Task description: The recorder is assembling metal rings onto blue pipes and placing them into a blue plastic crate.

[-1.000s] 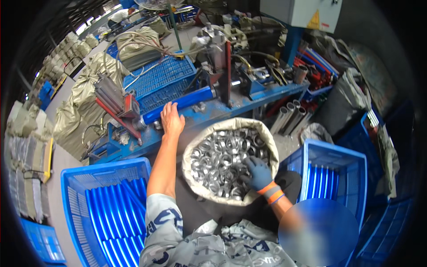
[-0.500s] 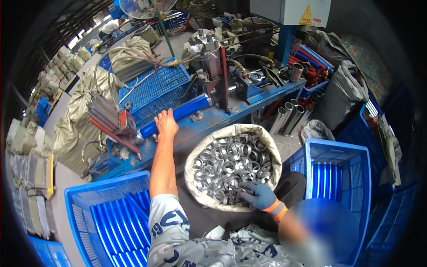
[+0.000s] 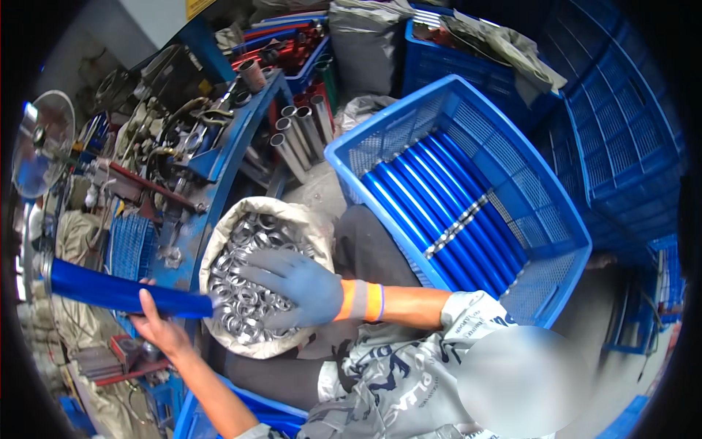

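My left hand (image 3: 162,329) is bare and closed around a long, shiny blue tube (image 3: 102,287), with the thumb up along its side. The tube is held off the bench, slanting to the left, its near end beside the sack's rim. Over the open, pale cloth sack (image 3: 313,230), my right hand (image 3: 311,287), in a grey-blue glove with an orange cuff, has its fingers stretched out. Beneath those fingers lie many small silver metal rings (image 3: 252,311). Whether the glove touches the rings is hard to make out.
A large blue crate (image 3: 563,241) on the right holds rows of blue tubes (image 3: 417,212) with silver ends. The blue workbench (image 3: 212,208) with clamps runs along the left. Upright metal pipes (image 3: 292,139) stand beyond the sack. Part of another blue crate (image 3: 186,417) shows below.
The view has turned right. The blue tube has left the bench's fixture and is now in my left hand. My right hand has moved from the sack's near edge across the rings, fingers spread.
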`<action>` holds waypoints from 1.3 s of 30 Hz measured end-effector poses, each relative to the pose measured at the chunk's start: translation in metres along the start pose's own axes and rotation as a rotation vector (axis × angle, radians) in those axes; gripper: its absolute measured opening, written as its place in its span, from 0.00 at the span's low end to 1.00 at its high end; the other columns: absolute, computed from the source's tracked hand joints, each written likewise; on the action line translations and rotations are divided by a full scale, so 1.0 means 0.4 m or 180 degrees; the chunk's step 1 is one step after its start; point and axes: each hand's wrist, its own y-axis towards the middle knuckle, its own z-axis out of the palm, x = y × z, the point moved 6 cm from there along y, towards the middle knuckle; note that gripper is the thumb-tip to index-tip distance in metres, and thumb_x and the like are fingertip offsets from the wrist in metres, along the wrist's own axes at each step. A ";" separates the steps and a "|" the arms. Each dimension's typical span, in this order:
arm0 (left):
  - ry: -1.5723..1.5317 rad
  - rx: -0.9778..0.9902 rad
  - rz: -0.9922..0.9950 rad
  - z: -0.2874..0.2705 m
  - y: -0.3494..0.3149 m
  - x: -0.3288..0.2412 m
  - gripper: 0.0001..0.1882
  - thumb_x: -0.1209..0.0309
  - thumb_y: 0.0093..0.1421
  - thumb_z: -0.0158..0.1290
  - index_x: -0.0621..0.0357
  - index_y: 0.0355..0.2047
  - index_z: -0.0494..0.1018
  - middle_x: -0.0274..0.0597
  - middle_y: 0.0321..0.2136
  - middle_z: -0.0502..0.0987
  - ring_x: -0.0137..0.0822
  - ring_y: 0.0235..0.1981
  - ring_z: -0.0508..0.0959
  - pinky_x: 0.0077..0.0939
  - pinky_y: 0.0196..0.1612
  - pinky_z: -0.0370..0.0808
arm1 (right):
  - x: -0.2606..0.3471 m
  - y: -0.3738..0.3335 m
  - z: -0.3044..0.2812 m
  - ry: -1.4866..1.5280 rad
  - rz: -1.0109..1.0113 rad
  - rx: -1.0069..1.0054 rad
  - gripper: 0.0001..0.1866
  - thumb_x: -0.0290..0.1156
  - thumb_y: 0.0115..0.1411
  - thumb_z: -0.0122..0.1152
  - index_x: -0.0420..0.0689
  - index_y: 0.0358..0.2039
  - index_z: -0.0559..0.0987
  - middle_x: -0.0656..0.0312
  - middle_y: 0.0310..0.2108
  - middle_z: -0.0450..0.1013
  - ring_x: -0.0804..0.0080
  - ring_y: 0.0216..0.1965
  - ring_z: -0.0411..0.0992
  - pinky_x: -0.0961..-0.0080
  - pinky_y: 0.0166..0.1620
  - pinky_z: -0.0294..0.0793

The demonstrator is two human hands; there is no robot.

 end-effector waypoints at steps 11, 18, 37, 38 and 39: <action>-0.0282 0.1876 -0.0854 0.491 -0.365 -0.036 0.46 0.58 0.78 0.65 0.68 0.84 0.55 0.65 0.76 0.71 0.53 0.69 0.80 0.47 0.72 0.77 | -0.444 -0.650 -0.635 0.0822 0.2512 -0.2238 0.50 0.18 0.65 0.78 0.35 0.84 0.64 0.52 0.75 0.72 0.66 0.72 0.73 0.65 0.76 0.74; 0.0557 0.1188 -0.1871 0.331 -0.578 0.245 0.42 0.63 0.75 0.69 0.68 0.81 0.64 0.61 0.68 0.79 0.44 0.55 0.87 0.37 0.60 0.84 | -0.845 -1.230 -0.660 -0.2059 0.4242 -0.1129 0.51 0.40 0.58 0.82 0.48 0.81 0.72 0.44 0.70 0.79 0.43 0.72 0.76 0.54 0.74 0.76; 0.0511 0.1023 -0.2006 0.199 -0.823 0.384 0.30 0.73 0.76 0.66 0.68 0.74 0.71 0.59 0.60 0.82 0.43 0.51 0.86 0.42 0.61 0.85 | -1.122 -1.641 -0.532 -0.2022 0.3576 0.1068 0.13 0.46 0.75 0.66 0.54 0.52 0.85 0.50 0.44 0.88 0.50 0.35 0.85 0.53 0.40 0.87; 0.0082 0.1122 -0.2148 0.282 -0.857 0.442 0.30 0.73 0.76 0.66 0.68 0.73 0.71 0.59 0.60 0.82 0.42 0.51 0.86 0.42 0.61 0.85 | -1.097 -1.734 -0.784 -0.2478 0.3637 0.1094 0.13 0.46 0.75 0.66 0.54 0.52 0.85 0.50 0.44 0.88 0.50 0.35 0.85 0.53 0.40 0.87; 0.0196 0.1076 -0.2174 0.269 -0.860 0.430 0.30 0.73 0.76 0.66 0.68 0.73 0.71 0.59 0.60 0.82 0.42 0.51 0.86 0.42 0.61 0.85 | -1.110 -1.744 -0.708 -0.1975 0.4265 0.0534 0.13 0.46 0.73 0.68 0.55 0.52 0.87 0.50 0.44 0.88 0.51 0.37 0.86 0.54 0.43 0.87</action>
